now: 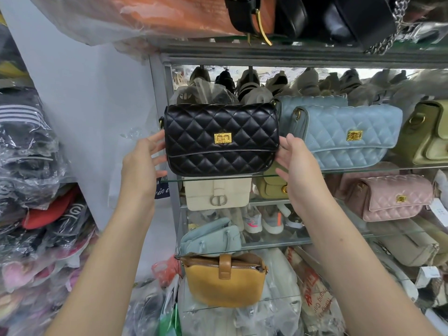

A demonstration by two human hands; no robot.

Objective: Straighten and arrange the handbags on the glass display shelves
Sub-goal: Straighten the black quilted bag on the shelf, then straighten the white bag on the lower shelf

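My left hand (pixel 143 161) and right hand (pixel 297 163) — fingers straight, clasping nothing — flanked the black quilted leather handbag (pixel 221 139) on the glass shelf (pixel 363 169).

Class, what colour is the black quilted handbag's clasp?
Gold; the clasp shows best in the head view.

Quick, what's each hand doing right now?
Left hand: open, straight fingers touching one end of the black bag.
Right hand: open, touching its other end.

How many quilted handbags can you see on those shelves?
4. A black one between the left hand and right hand, a blue one to its right, another blue one behind that, a pink one one shelf lower. More may hide behind.
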